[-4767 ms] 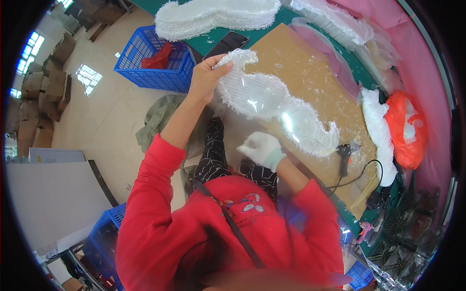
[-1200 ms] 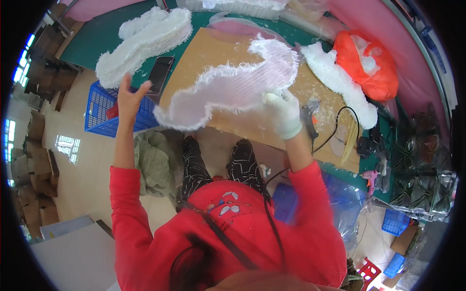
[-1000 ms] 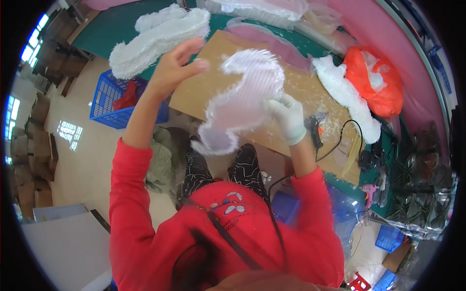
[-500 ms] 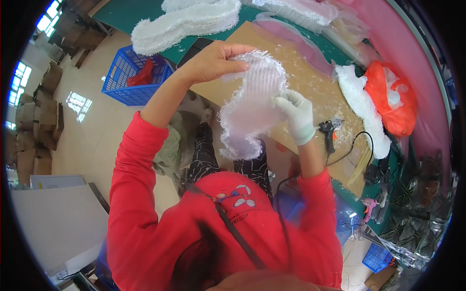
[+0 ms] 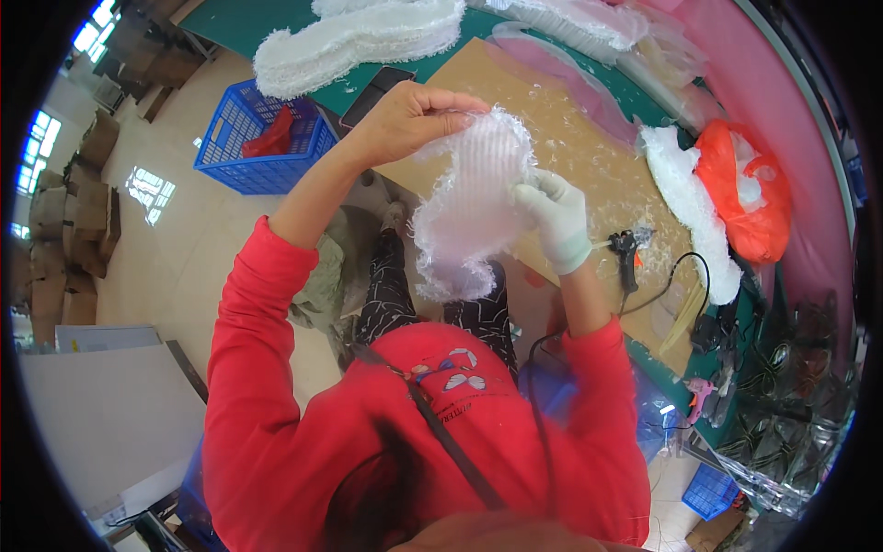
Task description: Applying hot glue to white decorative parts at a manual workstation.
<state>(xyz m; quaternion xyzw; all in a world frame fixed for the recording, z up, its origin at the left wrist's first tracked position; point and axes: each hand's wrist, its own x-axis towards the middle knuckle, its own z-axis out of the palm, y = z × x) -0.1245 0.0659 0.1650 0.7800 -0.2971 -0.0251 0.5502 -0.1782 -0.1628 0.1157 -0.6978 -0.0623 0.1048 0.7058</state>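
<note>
Held up over the table's near edge is a white, fringed, curvy piece (image 5: 474, 198) with a ribbed, slightly see-through middle. My bare left hand (image 5: 418, 120) pinches its upper end between thumb and fingers. On the piece's right edge closes my right hand (image 5: 555, 216), in a white glove. A black glue gun (image 5: 627, 258) with an orange trigger lies just right of the gloved hand, its cable curling over the board. Tan board (image 5: 589, 147) strewn with white shreds lies beneath.
A stack of similar fringed white pieces (image 5: 359, 46) rests on the green table at the back left. Beyond the table's left edge stands a blue crate (image 5: 262, 175). To the right are an orange-red plastic bag (image 5: 750, 198), another white fringed strip (image 5: 685, 207) and a pink glue gun (image 5: 701, 396).
Both hands keep their hold on the fringed piece. Its upper end has dipped and tilted a little, and the right hand has shifted slightly left. The whole view has shifted slightly.
</note>
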